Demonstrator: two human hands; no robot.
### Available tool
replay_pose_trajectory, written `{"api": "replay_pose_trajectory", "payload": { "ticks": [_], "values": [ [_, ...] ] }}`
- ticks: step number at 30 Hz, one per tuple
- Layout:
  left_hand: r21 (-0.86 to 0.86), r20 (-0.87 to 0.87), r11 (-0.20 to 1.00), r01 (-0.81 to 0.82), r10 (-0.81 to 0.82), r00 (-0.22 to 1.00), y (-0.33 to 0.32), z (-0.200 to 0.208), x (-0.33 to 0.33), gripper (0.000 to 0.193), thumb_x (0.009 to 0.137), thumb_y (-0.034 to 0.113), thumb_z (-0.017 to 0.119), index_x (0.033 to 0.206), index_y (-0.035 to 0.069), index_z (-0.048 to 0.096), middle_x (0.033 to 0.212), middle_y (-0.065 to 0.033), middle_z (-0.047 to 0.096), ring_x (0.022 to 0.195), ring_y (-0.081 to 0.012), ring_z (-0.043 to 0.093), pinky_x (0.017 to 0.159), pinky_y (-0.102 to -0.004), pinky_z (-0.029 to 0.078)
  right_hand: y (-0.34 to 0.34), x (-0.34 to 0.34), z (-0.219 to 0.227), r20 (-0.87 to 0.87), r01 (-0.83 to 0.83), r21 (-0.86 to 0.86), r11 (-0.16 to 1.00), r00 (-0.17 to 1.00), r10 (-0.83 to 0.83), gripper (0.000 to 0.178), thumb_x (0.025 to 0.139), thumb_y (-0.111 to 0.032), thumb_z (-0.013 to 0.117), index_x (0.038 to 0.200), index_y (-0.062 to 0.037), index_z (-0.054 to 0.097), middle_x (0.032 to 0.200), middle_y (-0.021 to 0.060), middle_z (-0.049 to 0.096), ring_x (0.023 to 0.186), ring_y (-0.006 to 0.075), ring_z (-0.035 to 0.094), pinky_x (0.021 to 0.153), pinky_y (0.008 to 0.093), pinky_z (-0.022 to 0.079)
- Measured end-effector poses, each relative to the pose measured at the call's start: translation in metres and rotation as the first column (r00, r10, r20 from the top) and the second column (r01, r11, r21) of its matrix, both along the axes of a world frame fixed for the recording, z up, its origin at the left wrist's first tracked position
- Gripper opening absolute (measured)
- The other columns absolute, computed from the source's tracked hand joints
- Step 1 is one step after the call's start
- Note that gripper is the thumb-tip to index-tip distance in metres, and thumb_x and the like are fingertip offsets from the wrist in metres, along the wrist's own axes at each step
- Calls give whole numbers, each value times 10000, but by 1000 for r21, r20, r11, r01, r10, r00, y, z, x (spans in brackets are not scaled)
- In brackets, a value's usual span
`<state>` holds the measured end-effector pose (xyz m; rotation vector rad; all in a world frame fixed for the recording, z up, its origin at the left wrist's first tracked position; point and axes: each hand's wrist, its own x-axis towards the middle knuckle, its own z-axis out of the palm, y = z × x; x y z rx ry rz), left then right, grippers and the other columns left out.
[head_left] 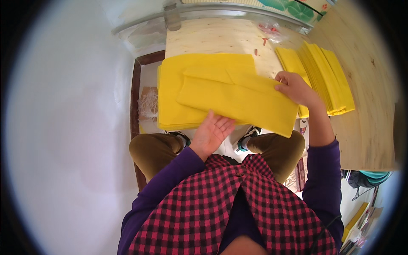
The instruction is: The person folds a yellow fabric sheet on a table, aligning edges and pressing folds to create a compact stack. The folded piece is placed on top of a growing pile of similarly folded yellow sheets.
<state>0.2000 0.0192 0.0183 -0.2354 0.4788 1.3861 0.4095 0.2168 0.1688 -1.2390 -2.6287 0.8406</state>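
A yellow fabric piece point(238, 102), folded lengthwise into a long band, lies aslant over a flat stack of yellow fabric point(170, 95). My right hand point(295, 88) pinches the band's upper right edge between thumb and fingers. The band's right end reaches past the stack towards my right knee. My left hand point(212, 131) is palm up at the band's near edge, its fingers stretched out and the tips close to the fabric. To the right of my right hand sits a row of folded yellow fabric pieces point(325, 78), packed close together.
A pale wooden board point(208, 36) lies beneath the stack, with a wooden surface point(365, 136) to the right. At the back are a clear plastic bag point(272, 32) and small red scraps point(264, 41). White strands point(148, 104) lie left of the stack. A white wall point(72, 127) borders the left.
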Motion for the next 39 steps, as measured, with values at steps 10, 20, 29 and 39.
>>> {"api": "replay_pose_trajectory", "payload": {
  "ticks": [10, 20, 29, 39],
  "values": [
    [126, -108, 977, -172, 186, 977, 31, 17, 25, 412, 972, 222, 563, 1347, 83, 463, 1363, -84, 518, 1268, -272, 474, 1100, -451, 355, -102, 104, -12, -207, 279, -23, 960, 938, -277, 150, 857, -105, 629, 960, -2, 597, 788, 171, 644, 727, 301, 630, 667, 345, 482],
    [181, -314, 982, 56, 3, 949, 123, 70, 83, 334, 1001, 177, 504, 1304, 37, 489, 1301, -111, 555, 1219, -269, 521, 1053, -432, 418, -109, 184, -46, -417, 562, -194, 804, 695, -586, 169, 880, -59, 617, 1030, 9, 581, 822, 88, 657, 747, 130, 599, 693, 269, 476],
    [145, -458, 961, 235, -146, 877, 261, 60, 137, 307, 1001, 167, 500, 1277, 32, 501, 1254, -108, 585, 1157, -278, 567, 1004, -438, 460, -42, 224, -83, -561, 658, -326, 678, 443, -699, 220, 872, -20, 608, 1090, -13, 576, 797, 20, 649, 735, 52, 571, 665, 213, 442],
    [68, -549, 942, 330, -241, 801, 381, 20, 174, 308, 991, 142, 509, 1278, 31, 500, 1279, -115, 573, 1165, -304, 561, 1011, -469, 451, 30, 227, -119, -491, 875, -38, 482, 404, -772, 283, 830, -120, 684, 1102, -118, 604, 786, 108, 675, 694, 221, 649, 652, 329, 496]
  ]
}}
